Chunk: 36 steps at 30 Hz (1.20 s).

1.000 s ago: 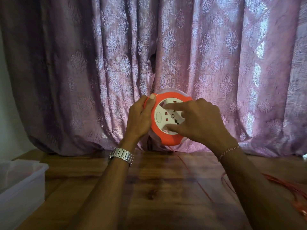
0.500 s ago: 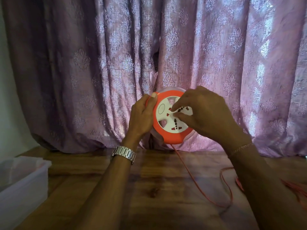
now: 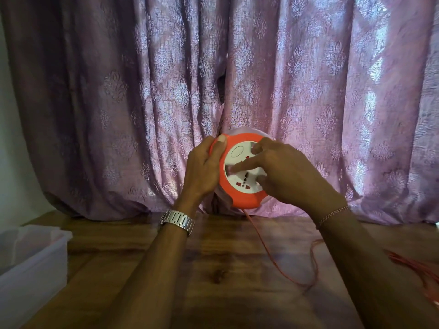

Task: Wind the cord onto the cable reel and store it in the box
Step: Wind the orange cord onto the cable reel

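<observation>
Cable reel (image 3: 240,191) is held upright in the air above the far edge of the bench (image 3: 213,269), just in front of the curtain (image 3: 118,91). Left hand (image 3: 202,169) grips the orange rim, thumb over the top edge, fingers wrapped behind. Right hand (image 3: 285,172) is on the white socket face with its fingers (image 3: 240,167) pressed into the face recesses, curled on it to crank. Versus a second ago the socket pattern has rotated, the oval button having gone from lower left to upper left, so the hub is turning. The cord (image 3: 268,252) hanging from the reel's bottom now runs in a loop across the bench, where before it was a faint straight line; slack is being drawn in from the pile at the right edge. Judgement: winding is mid-way, with plenty of cord loose on the right. Box (image 3: 35,264) sits open at the left, well apart from the reel, nothing stored yet.
</observation>
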Tool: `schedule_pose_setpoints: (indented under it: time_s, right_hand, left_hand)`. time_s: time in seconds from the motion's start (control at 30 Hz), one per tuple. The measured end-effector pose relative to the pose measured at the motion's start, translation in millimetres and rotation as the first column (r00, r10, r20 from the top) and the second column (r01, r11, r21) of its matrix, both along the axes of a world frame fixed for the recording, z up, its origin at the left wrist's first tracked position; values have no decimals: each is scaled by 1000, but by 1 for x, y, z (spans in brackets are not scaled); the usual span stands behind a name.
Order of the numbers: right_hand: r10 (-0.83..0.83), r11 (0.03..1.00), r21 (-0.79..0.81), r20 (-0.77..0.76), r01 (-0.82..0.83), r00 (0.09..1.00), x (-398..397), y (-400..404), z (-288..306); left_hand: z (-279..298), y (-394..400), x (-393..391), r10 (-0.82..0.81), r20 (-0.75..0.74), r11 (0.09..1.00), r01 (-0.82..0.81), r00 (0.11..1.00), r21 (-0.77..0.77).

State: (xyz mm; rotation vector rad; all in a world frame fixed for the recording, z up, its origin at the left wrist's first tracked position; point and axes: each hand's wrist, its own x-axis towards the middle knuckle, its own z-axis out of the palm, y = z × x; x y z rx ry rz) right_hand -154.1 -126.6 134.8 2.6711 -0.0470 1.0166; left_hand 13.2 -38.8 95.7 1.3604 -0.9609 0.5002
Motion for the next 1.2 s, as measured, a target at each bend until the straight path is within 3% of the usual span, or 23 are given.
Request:
schedule_pose_setpoints:
  time_s: [0.2, 0.37, 0.5, 0.63, 0.8, 0.9, 1.0, 1.2]
  right_hand:
    - [-37, 982, 190, 211, -4, 977, 4, -2, -4]
    - [-122, 969, 242, 343, 38, 931, 13, 0, -9]
    - [-195, 967, 220, 303, 131, 933, 11, -3, -8]
    - [-190, 981, 90, 267, 172, 945, -3, -5, 4]
    - [65, 992, 113, -81, -56, 995, -13, -4, 11]
    - [-14, 998, 64, -168, 25, 986, -5, -3, 6]
    - [-53, 997, 40, -178, 61, 983, 2, -3, 0]
    - [-73, 997, -7, -8, 73, 997, -1, -1, -3]
  left_hand:
    - [-1, -2, 0, -10, 11, 1000, 10, 1000, -6]
    - [3, 0, -5, -29, -1, 999, 29, 1000, -43]
    - [3, 0, -4, -23, -6, 999, 23, 1000, -35]
    - [2, 0, -1, -19, -18, 999, 19, 1000, -37]
    - [2, 0, 1, -16, -25, 999, 15, 1000, -42]
    - [1, 0, 1, -6, -20, 999, 5, 1000, -38]
    - [2, -1, -1, -33, -20, 999, 32, 999, -44]
    - [2, -2, -1, 3, -5, 1000, -3, 1000, -16]
